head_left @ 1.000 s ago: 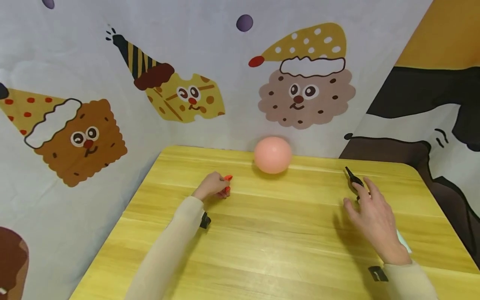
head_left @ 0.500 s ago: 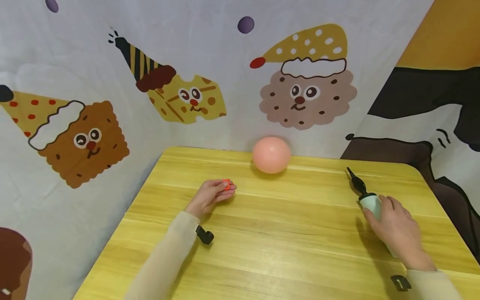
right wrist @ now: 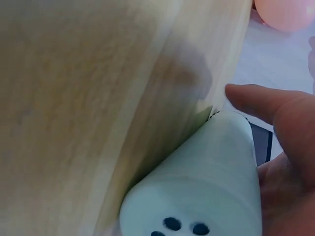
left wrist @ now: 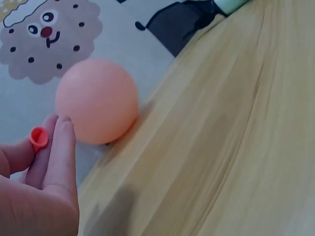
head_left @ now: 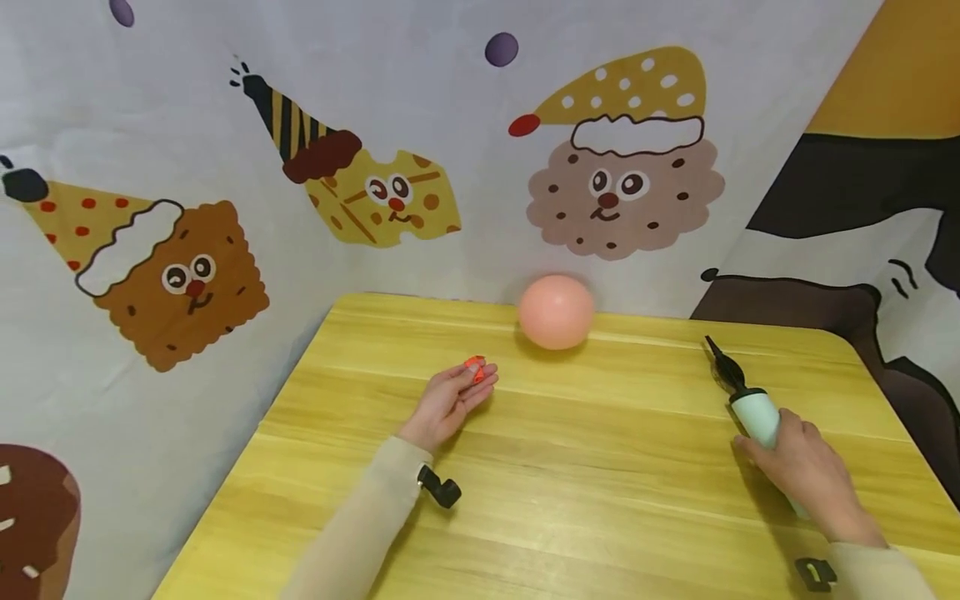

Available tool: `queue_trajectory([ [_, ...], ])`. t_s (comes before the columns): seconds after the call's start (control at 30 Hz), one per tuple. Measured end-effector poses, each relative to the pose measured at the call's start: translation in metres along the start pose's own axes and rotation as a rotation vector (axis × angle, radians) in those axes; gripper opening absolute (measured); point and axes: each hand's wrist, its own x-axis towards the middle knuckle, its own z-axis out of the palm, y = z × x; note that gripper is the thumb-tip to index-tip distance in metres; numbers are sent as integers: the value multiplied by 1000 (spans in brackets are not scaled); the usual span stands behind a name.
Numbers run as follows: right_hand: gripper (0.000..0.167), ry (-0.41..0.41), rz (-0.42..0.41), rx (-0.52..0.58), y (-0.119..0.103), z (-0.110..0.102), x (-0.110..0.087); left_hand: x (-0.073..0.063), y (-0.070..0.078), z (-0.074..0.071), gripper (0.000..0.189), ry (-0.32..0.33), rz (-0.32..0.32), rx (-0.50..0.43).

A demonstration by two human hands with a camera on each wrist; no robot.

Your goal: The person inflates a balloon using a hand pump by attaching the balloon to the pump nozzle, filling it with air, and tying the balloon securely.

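Observation:
My left hand [head_left: 447, 400] is over the left half of the table, palm turned up. Its thumb and fingers pinch a small red uninflated balloon [head_left: 476, 368]; the round mouth of this red balloon [left wrist: 39, 137] sticks up between them in the left wrist view. A mint-green hand pump [head_left: 755, 417] with a black nozzle lies on the table at the right. Over the pump's body is my right hand [head_left: 813, 475]. In the right wrist view the thumb [right wrist: 261, 101] is straight and apart from the pump [right wrist: 206, 162], while the other fingers are largely hidden behind it.
A round pink inflated balloon [head_left: 557, 312] sits at the back edge of the wooden table [head_left: 570, 500], close to the cloth wall [head_left: 480, 125] printed with cartoon snacks. Black wrist mounts [head_left: 440, 487] hang at both sleeves.
My left hand has turned palm up, still pinching the red balloon. My right hand has moved back and down along the pump, uncovering its upper body. The pump and pink balloon stay put.

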Motion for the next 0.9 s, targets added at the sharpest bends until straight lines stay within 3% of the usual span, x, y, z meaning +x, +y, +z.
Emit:
queue_trajectory([
  [0.27,78,-44,46,-19,3,-1,0,-3,-8,13,44,20,12,-57],
  [0.5,83,-50,-37,33,-6,-6,-5,-3,-11,18,41,39,32,-86],
  [0.73,86,-74,-133,142,-39,-3,-20,-3,-17,24,39,85,48,-118],
  [0.9,80,-178,-131,300,-66,0,-29,-2,-21,28,39,100,72,-133],
])
